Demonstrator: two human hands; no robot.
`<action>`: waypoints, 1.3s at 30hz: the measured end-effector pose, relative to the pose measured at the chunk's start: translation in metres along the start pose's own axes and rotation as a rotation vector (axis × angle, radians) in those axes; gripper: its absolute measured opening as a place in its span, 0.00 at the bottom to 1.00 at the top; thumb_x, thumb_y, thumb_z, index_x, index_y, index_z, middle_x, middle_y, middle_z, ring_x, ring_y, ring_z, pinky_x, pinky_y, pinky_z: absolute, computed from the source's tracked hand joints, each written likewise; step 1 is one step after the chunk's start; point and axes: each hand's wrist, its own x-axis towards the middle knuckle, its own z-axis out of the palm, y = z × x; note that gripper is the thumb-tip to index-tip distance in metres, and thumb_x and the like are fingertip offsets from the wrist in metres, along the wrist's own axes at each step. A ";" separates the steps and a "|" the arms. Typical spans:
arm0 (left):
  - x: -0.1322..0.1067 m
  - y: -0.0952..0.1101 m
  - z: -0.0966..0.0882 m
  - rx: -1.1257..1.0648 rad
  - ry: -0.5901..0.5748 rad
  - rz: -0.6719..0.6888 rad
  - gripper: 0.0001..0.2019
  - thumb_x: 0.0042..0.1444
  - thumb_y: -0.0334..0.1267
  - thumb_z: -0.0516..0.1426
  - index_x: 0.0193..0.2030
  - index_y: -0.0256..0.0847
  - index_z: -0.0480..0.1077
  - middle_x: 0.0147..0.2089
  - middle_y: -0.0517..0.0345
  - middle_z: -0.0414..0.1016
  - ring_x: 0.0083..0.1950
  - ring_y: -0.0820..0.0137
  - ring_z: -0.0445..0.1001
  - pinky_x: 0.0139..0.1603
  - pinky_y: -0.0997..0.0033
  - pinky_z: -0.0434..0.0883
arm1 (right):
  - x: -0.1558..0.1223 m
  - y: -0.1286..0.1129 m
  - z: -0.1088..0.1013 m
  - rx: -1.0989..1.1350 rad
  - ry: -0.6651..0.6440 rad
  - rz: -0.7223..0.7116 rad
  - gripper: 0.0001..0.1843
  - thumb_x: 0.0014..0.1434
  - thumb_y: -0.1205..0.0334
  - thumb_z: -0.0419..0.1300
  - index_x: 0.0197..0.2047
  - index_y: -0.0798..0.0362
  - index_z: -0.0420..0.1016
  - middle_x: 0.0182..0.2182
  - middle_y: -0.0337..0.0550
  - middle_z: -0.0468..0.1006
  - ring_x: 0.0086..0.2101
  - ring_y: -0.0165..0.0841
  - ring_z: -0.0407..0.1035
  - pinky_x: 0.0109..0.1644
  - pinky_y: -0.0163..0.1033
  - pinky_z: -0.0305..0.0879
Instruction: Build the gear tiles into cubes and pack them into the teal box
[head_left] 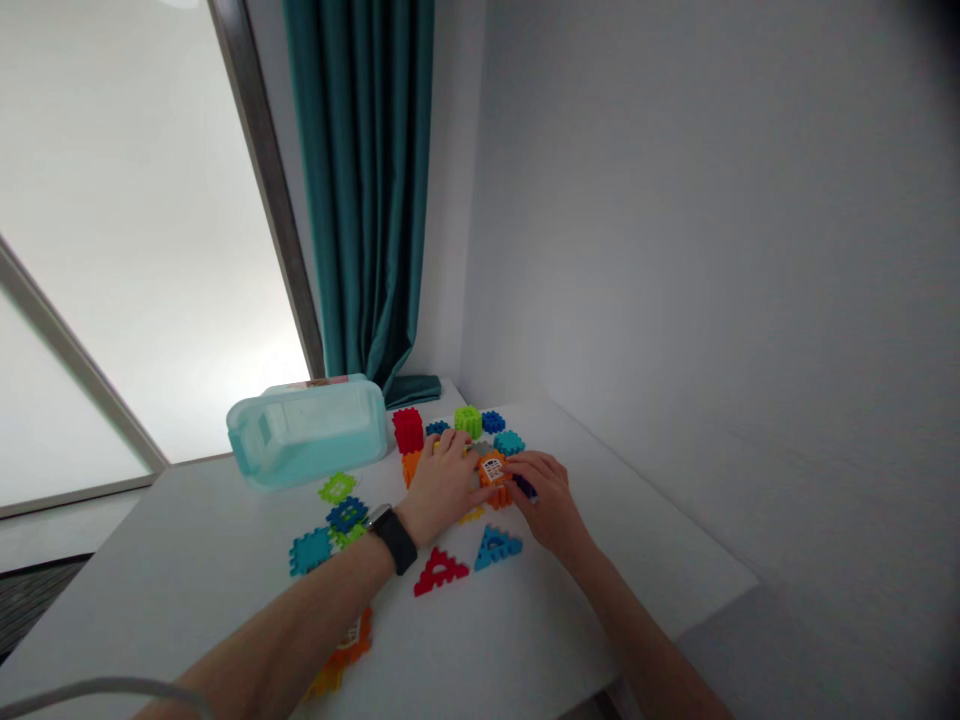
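An orange toothed building block [492, 468] with a white printed panel stands on the table between my hands. My left hand [444, 478], with a dark watch on the wrist, reaches over from the left, its thumb and index finger against the block's side. From the right, my right hand [549, 497] has bent fingers closed on the block's edge. A dark blue piece [525, 487] shows under the right fingers; whether it is held I cannot tell. Yellow and orange pieces are partly hidden beneath my left hand.
Behind my hands stand a red block [408, 430], a lime block [468, 420] and blue pieces. Red [441, 572] and blue [496, 547] triangles lie nearer. A translucent teal bin [315, 435] lies on its side. Loose flat panels [310, 551] are at left; a wall borders the right.
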 end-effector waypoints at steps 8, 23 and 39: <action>0.007 0.004 0.023 -0.001 -0.062 -0.022 0.18 0.58 0.54 0.59 0.45 0.42 0.75 0.55 0.46 0.71 0.59 0.52 0.65 0.60 0.50 0.60 | -0.016 0.023 0.008 -0.077 -0.037 -0.002 0.10 0.65 0.62 0.56 0.45 0.46 0.79 0.46 0.45 0.81 0.49 0.41 0.70 0.56 0.50 0.60; 0.008 0.004 0.030 -0.004 -0.144 -0.044 0.20 0.57 0.56 0.59 0.45 0.41 0.74 0.56 0.45 0.69 0.60 0.50 0.63 0.58 0.49 0.61 | -0.022 0.016 0.010 -0.069 -0.052 0.059 0.08 0.64 0.68 0.56 0.43 0.48 0.74 0.45 0.44 0.81 0.50 0.40 0.69 0.56 0.49 0.57; 0.006 0.001 0.035 -0.033 -0.172 -0.054 0.20 0.57 0.56 0.59 0.46 0.42 0.74 0.56 0.45 0.70 0.60 0.50 0.63 0.59 0.47 0.61 | -0.023 0.012 0.012 -0.100 -0.092 0.067 0.09 0.64 0.68 0.55 0.43 0.48 0.74 0.46 0.43 0.80 0.51 0.40 0.67 0.57 0.48 0.55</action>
